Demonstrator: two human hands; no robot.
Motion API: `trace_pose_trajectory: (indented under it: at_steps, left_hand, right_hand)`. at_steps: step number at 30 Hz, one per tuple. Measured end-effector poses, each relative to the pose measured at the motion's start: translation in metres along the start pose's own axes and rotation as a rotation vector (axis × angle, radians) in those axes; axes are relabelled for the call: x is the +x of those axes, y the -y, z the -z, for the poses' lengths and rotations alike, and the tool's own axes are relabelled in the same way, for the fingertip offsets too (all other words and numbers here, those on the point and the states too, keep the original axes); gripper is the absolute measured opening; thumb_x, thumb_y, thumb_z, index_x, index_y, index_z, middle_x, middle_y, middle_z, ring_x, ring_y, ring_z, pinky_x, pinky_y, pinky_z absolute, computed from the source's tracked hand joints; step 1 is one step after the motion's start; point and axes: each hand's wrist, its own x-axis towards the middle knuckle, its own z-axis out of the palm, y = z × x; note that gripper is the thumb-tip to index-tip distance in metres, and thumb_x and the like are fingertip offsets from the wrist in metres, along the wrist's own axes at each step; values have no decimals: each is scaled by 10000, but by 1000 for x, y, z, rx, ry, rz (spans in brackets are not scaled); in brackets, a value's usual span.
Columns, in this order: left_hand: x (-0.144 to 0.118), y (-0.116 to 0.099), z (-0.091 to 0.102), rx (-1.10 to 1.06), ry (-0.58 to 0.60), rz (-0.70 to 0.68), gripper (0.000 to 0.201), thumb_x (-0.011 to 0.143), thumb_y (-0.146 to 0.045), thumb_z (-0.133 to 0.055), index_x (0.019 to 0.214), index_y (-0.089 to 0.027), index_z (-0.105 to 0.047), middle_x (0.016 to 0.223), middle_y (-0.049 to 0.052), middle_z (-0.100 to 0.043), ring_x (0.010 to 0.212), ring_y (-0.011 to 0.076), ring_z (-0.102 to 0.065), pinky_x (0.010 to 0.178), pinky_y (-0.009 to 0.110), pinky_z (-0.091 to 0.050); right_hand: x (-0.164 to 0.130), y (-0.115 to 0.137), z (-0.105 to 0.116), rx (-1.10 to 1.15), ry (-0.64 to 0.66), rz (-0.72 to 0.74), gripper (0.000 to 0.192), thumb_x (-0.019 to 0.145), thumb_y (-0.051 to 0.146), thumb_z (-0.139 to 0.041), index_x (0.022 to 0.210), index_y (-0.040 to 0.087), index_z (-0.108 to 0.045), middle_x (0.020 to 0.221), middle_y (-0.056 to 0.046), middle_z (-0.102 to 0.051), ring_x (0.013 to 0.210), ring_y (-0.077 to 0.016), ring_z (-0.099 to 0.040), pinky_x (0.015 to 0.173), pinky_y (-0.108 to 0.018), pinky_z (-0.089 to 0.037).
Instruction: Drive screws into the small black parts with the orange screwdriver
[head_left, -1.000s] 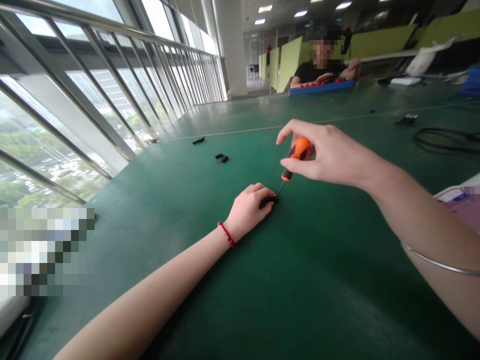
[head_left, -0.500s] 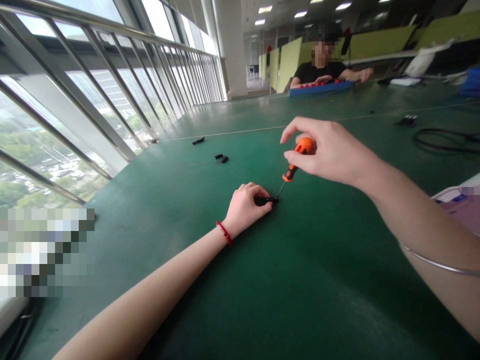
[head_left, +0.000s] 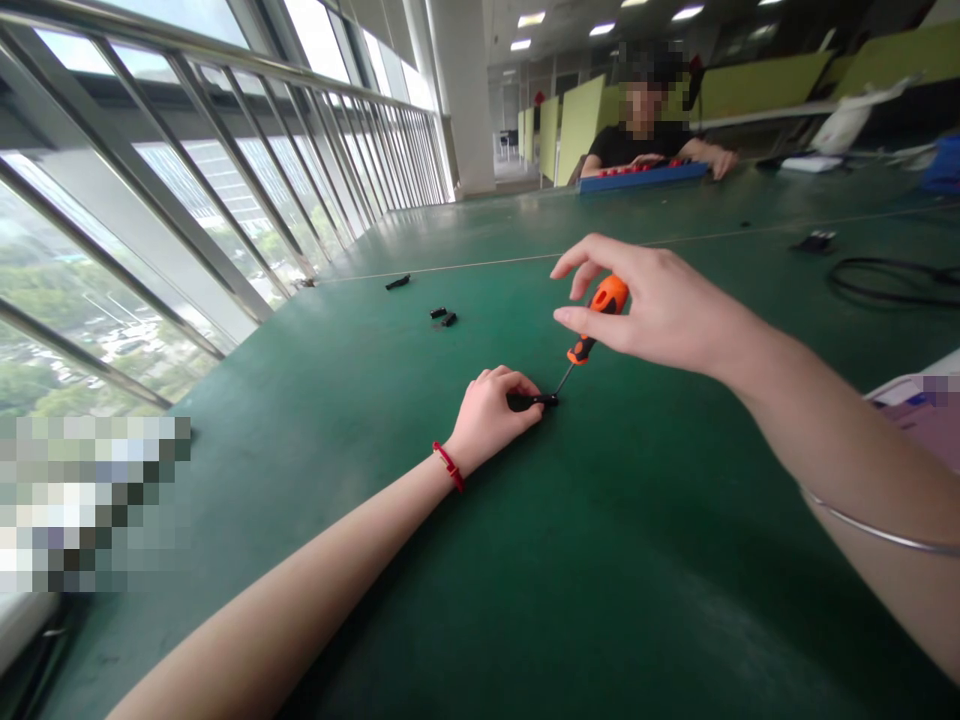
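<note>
A small screwdriver with an orange handle and a black collar stands tilted over the green worktop, handle up and leaning to the right, its thin dark shaft running down and to the left. The tip meets a small black part, a flat, elongated piece lying on the worktop with its long side roughly parallel to the near edge. Its left end is covered, so its full shape cannot be told. Both sit well in from the window-side edge, about midway across the worktop.
</note>
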Motion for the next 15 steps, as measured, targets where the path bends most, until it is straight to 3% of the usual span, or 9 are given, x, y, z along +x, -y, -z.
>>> trace_pose_trajectory:
  at_steps: [4, 8, 11, 13, 15]
  left_hand:
    - [1, 0, 0, 3, -3, -5, 96, 727, -251, -625, 796, -198, -665, 873, 10, -649, 847, 187, -555, 828, 338, -449]
    - [0, 1, -1, 8, -7, -14, 95, 730, -253, -621, 798, -203, -665, 879, 9, -649, 851, 188, -555, 829, 337, -448]
    - [0, 1, -1, 16, -10, -14, 92, 730, -254, -620, 795, -205, -664, 878, 8, -649, 855, 191, -556, 829, 337, -446]
    - [0, 1, -1, 21, -10, -15, 94, 728, -255, -621, 795, -205, -663, 879, 9, -648, 857, 192, -556, 829, 337, -445]
    - [0, 1, -1, 26, -9, -16, 93, 729, -254, -618, 795, -205, -663, 879, 9, -650, 857, 192, -558, 835, 339, -442]
  right_hand:
    - [0, -2, -5, 9, -45, 73, 503, 805, 424, -564, 1277, 271, -484, 1212, -81, -554, 999, -258, -596, 835, -446, -493]
    - [1, -9, -9, -66, -150, 164, 544, 820, 402, -570, 1345, 370, -433, 1486, -23, -290, 1340, -361, -323, 1036, -600, -347]
    - [2, -13, -11, -70, -207, 242, 554, 800, 350, -611, 1326, 426, -456, 1545, 81, -128, 1403, -386, -167, 1080, -631, -282]
    - [3, -13, -14, -14, -209, 266, 575, 789, 311, -628, 1325, 432, -459, 1544, 92, -141, 1406, -372, -173, 1089, -612, -292]
    - [3, -11, -20, 99, -185, 258, 560, 800, 271, -615, 1324, 406, -472, 1522, 53, -251, 1386, -334, -261, 1083, -568, -338]
